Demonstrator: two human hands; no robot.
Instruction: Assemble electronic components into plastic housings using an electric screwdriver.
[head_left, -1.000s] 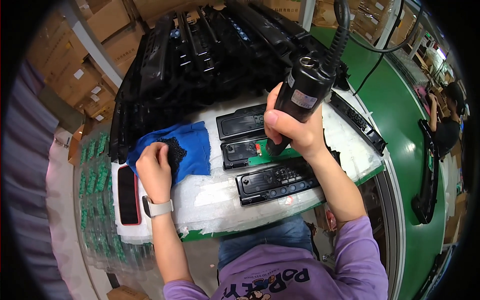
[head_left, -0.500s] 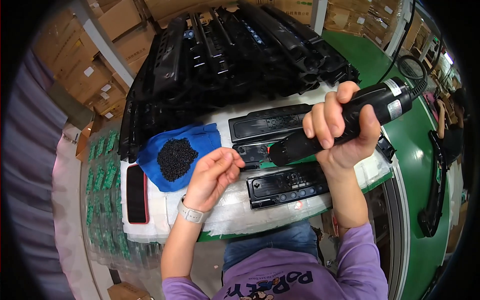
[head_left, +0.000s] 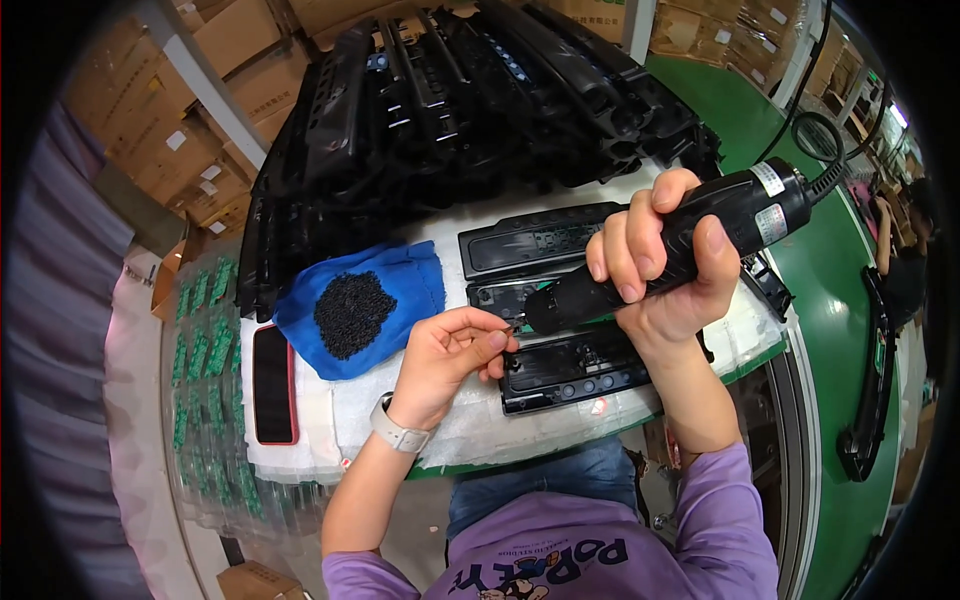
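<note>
Your right hand (head_left: 655, 270) has its grip wrapped closed around a black, cylindrical corded electric driver (head_left: 688, 236), nose slanting down-left. Your left hand (head_left: 450, 358) pinches thumb and finger together beside that nose, apparently on a small dark piece (head_left: 516, 328) too tiny to identify. Beneath the driver's nose lies a long black plastic housing (head_left: 492, 295) with a green circuit board (head_left: 530, 328). Left of the driver, a heap of tiny black pieces (head_left: 354, 315) rests on a blue cloth (head_left: 420, 268).

This looks like loading the driver; the next move calls for steady alignment. Half a second ago, your left hand was farther from the nose.
</note>
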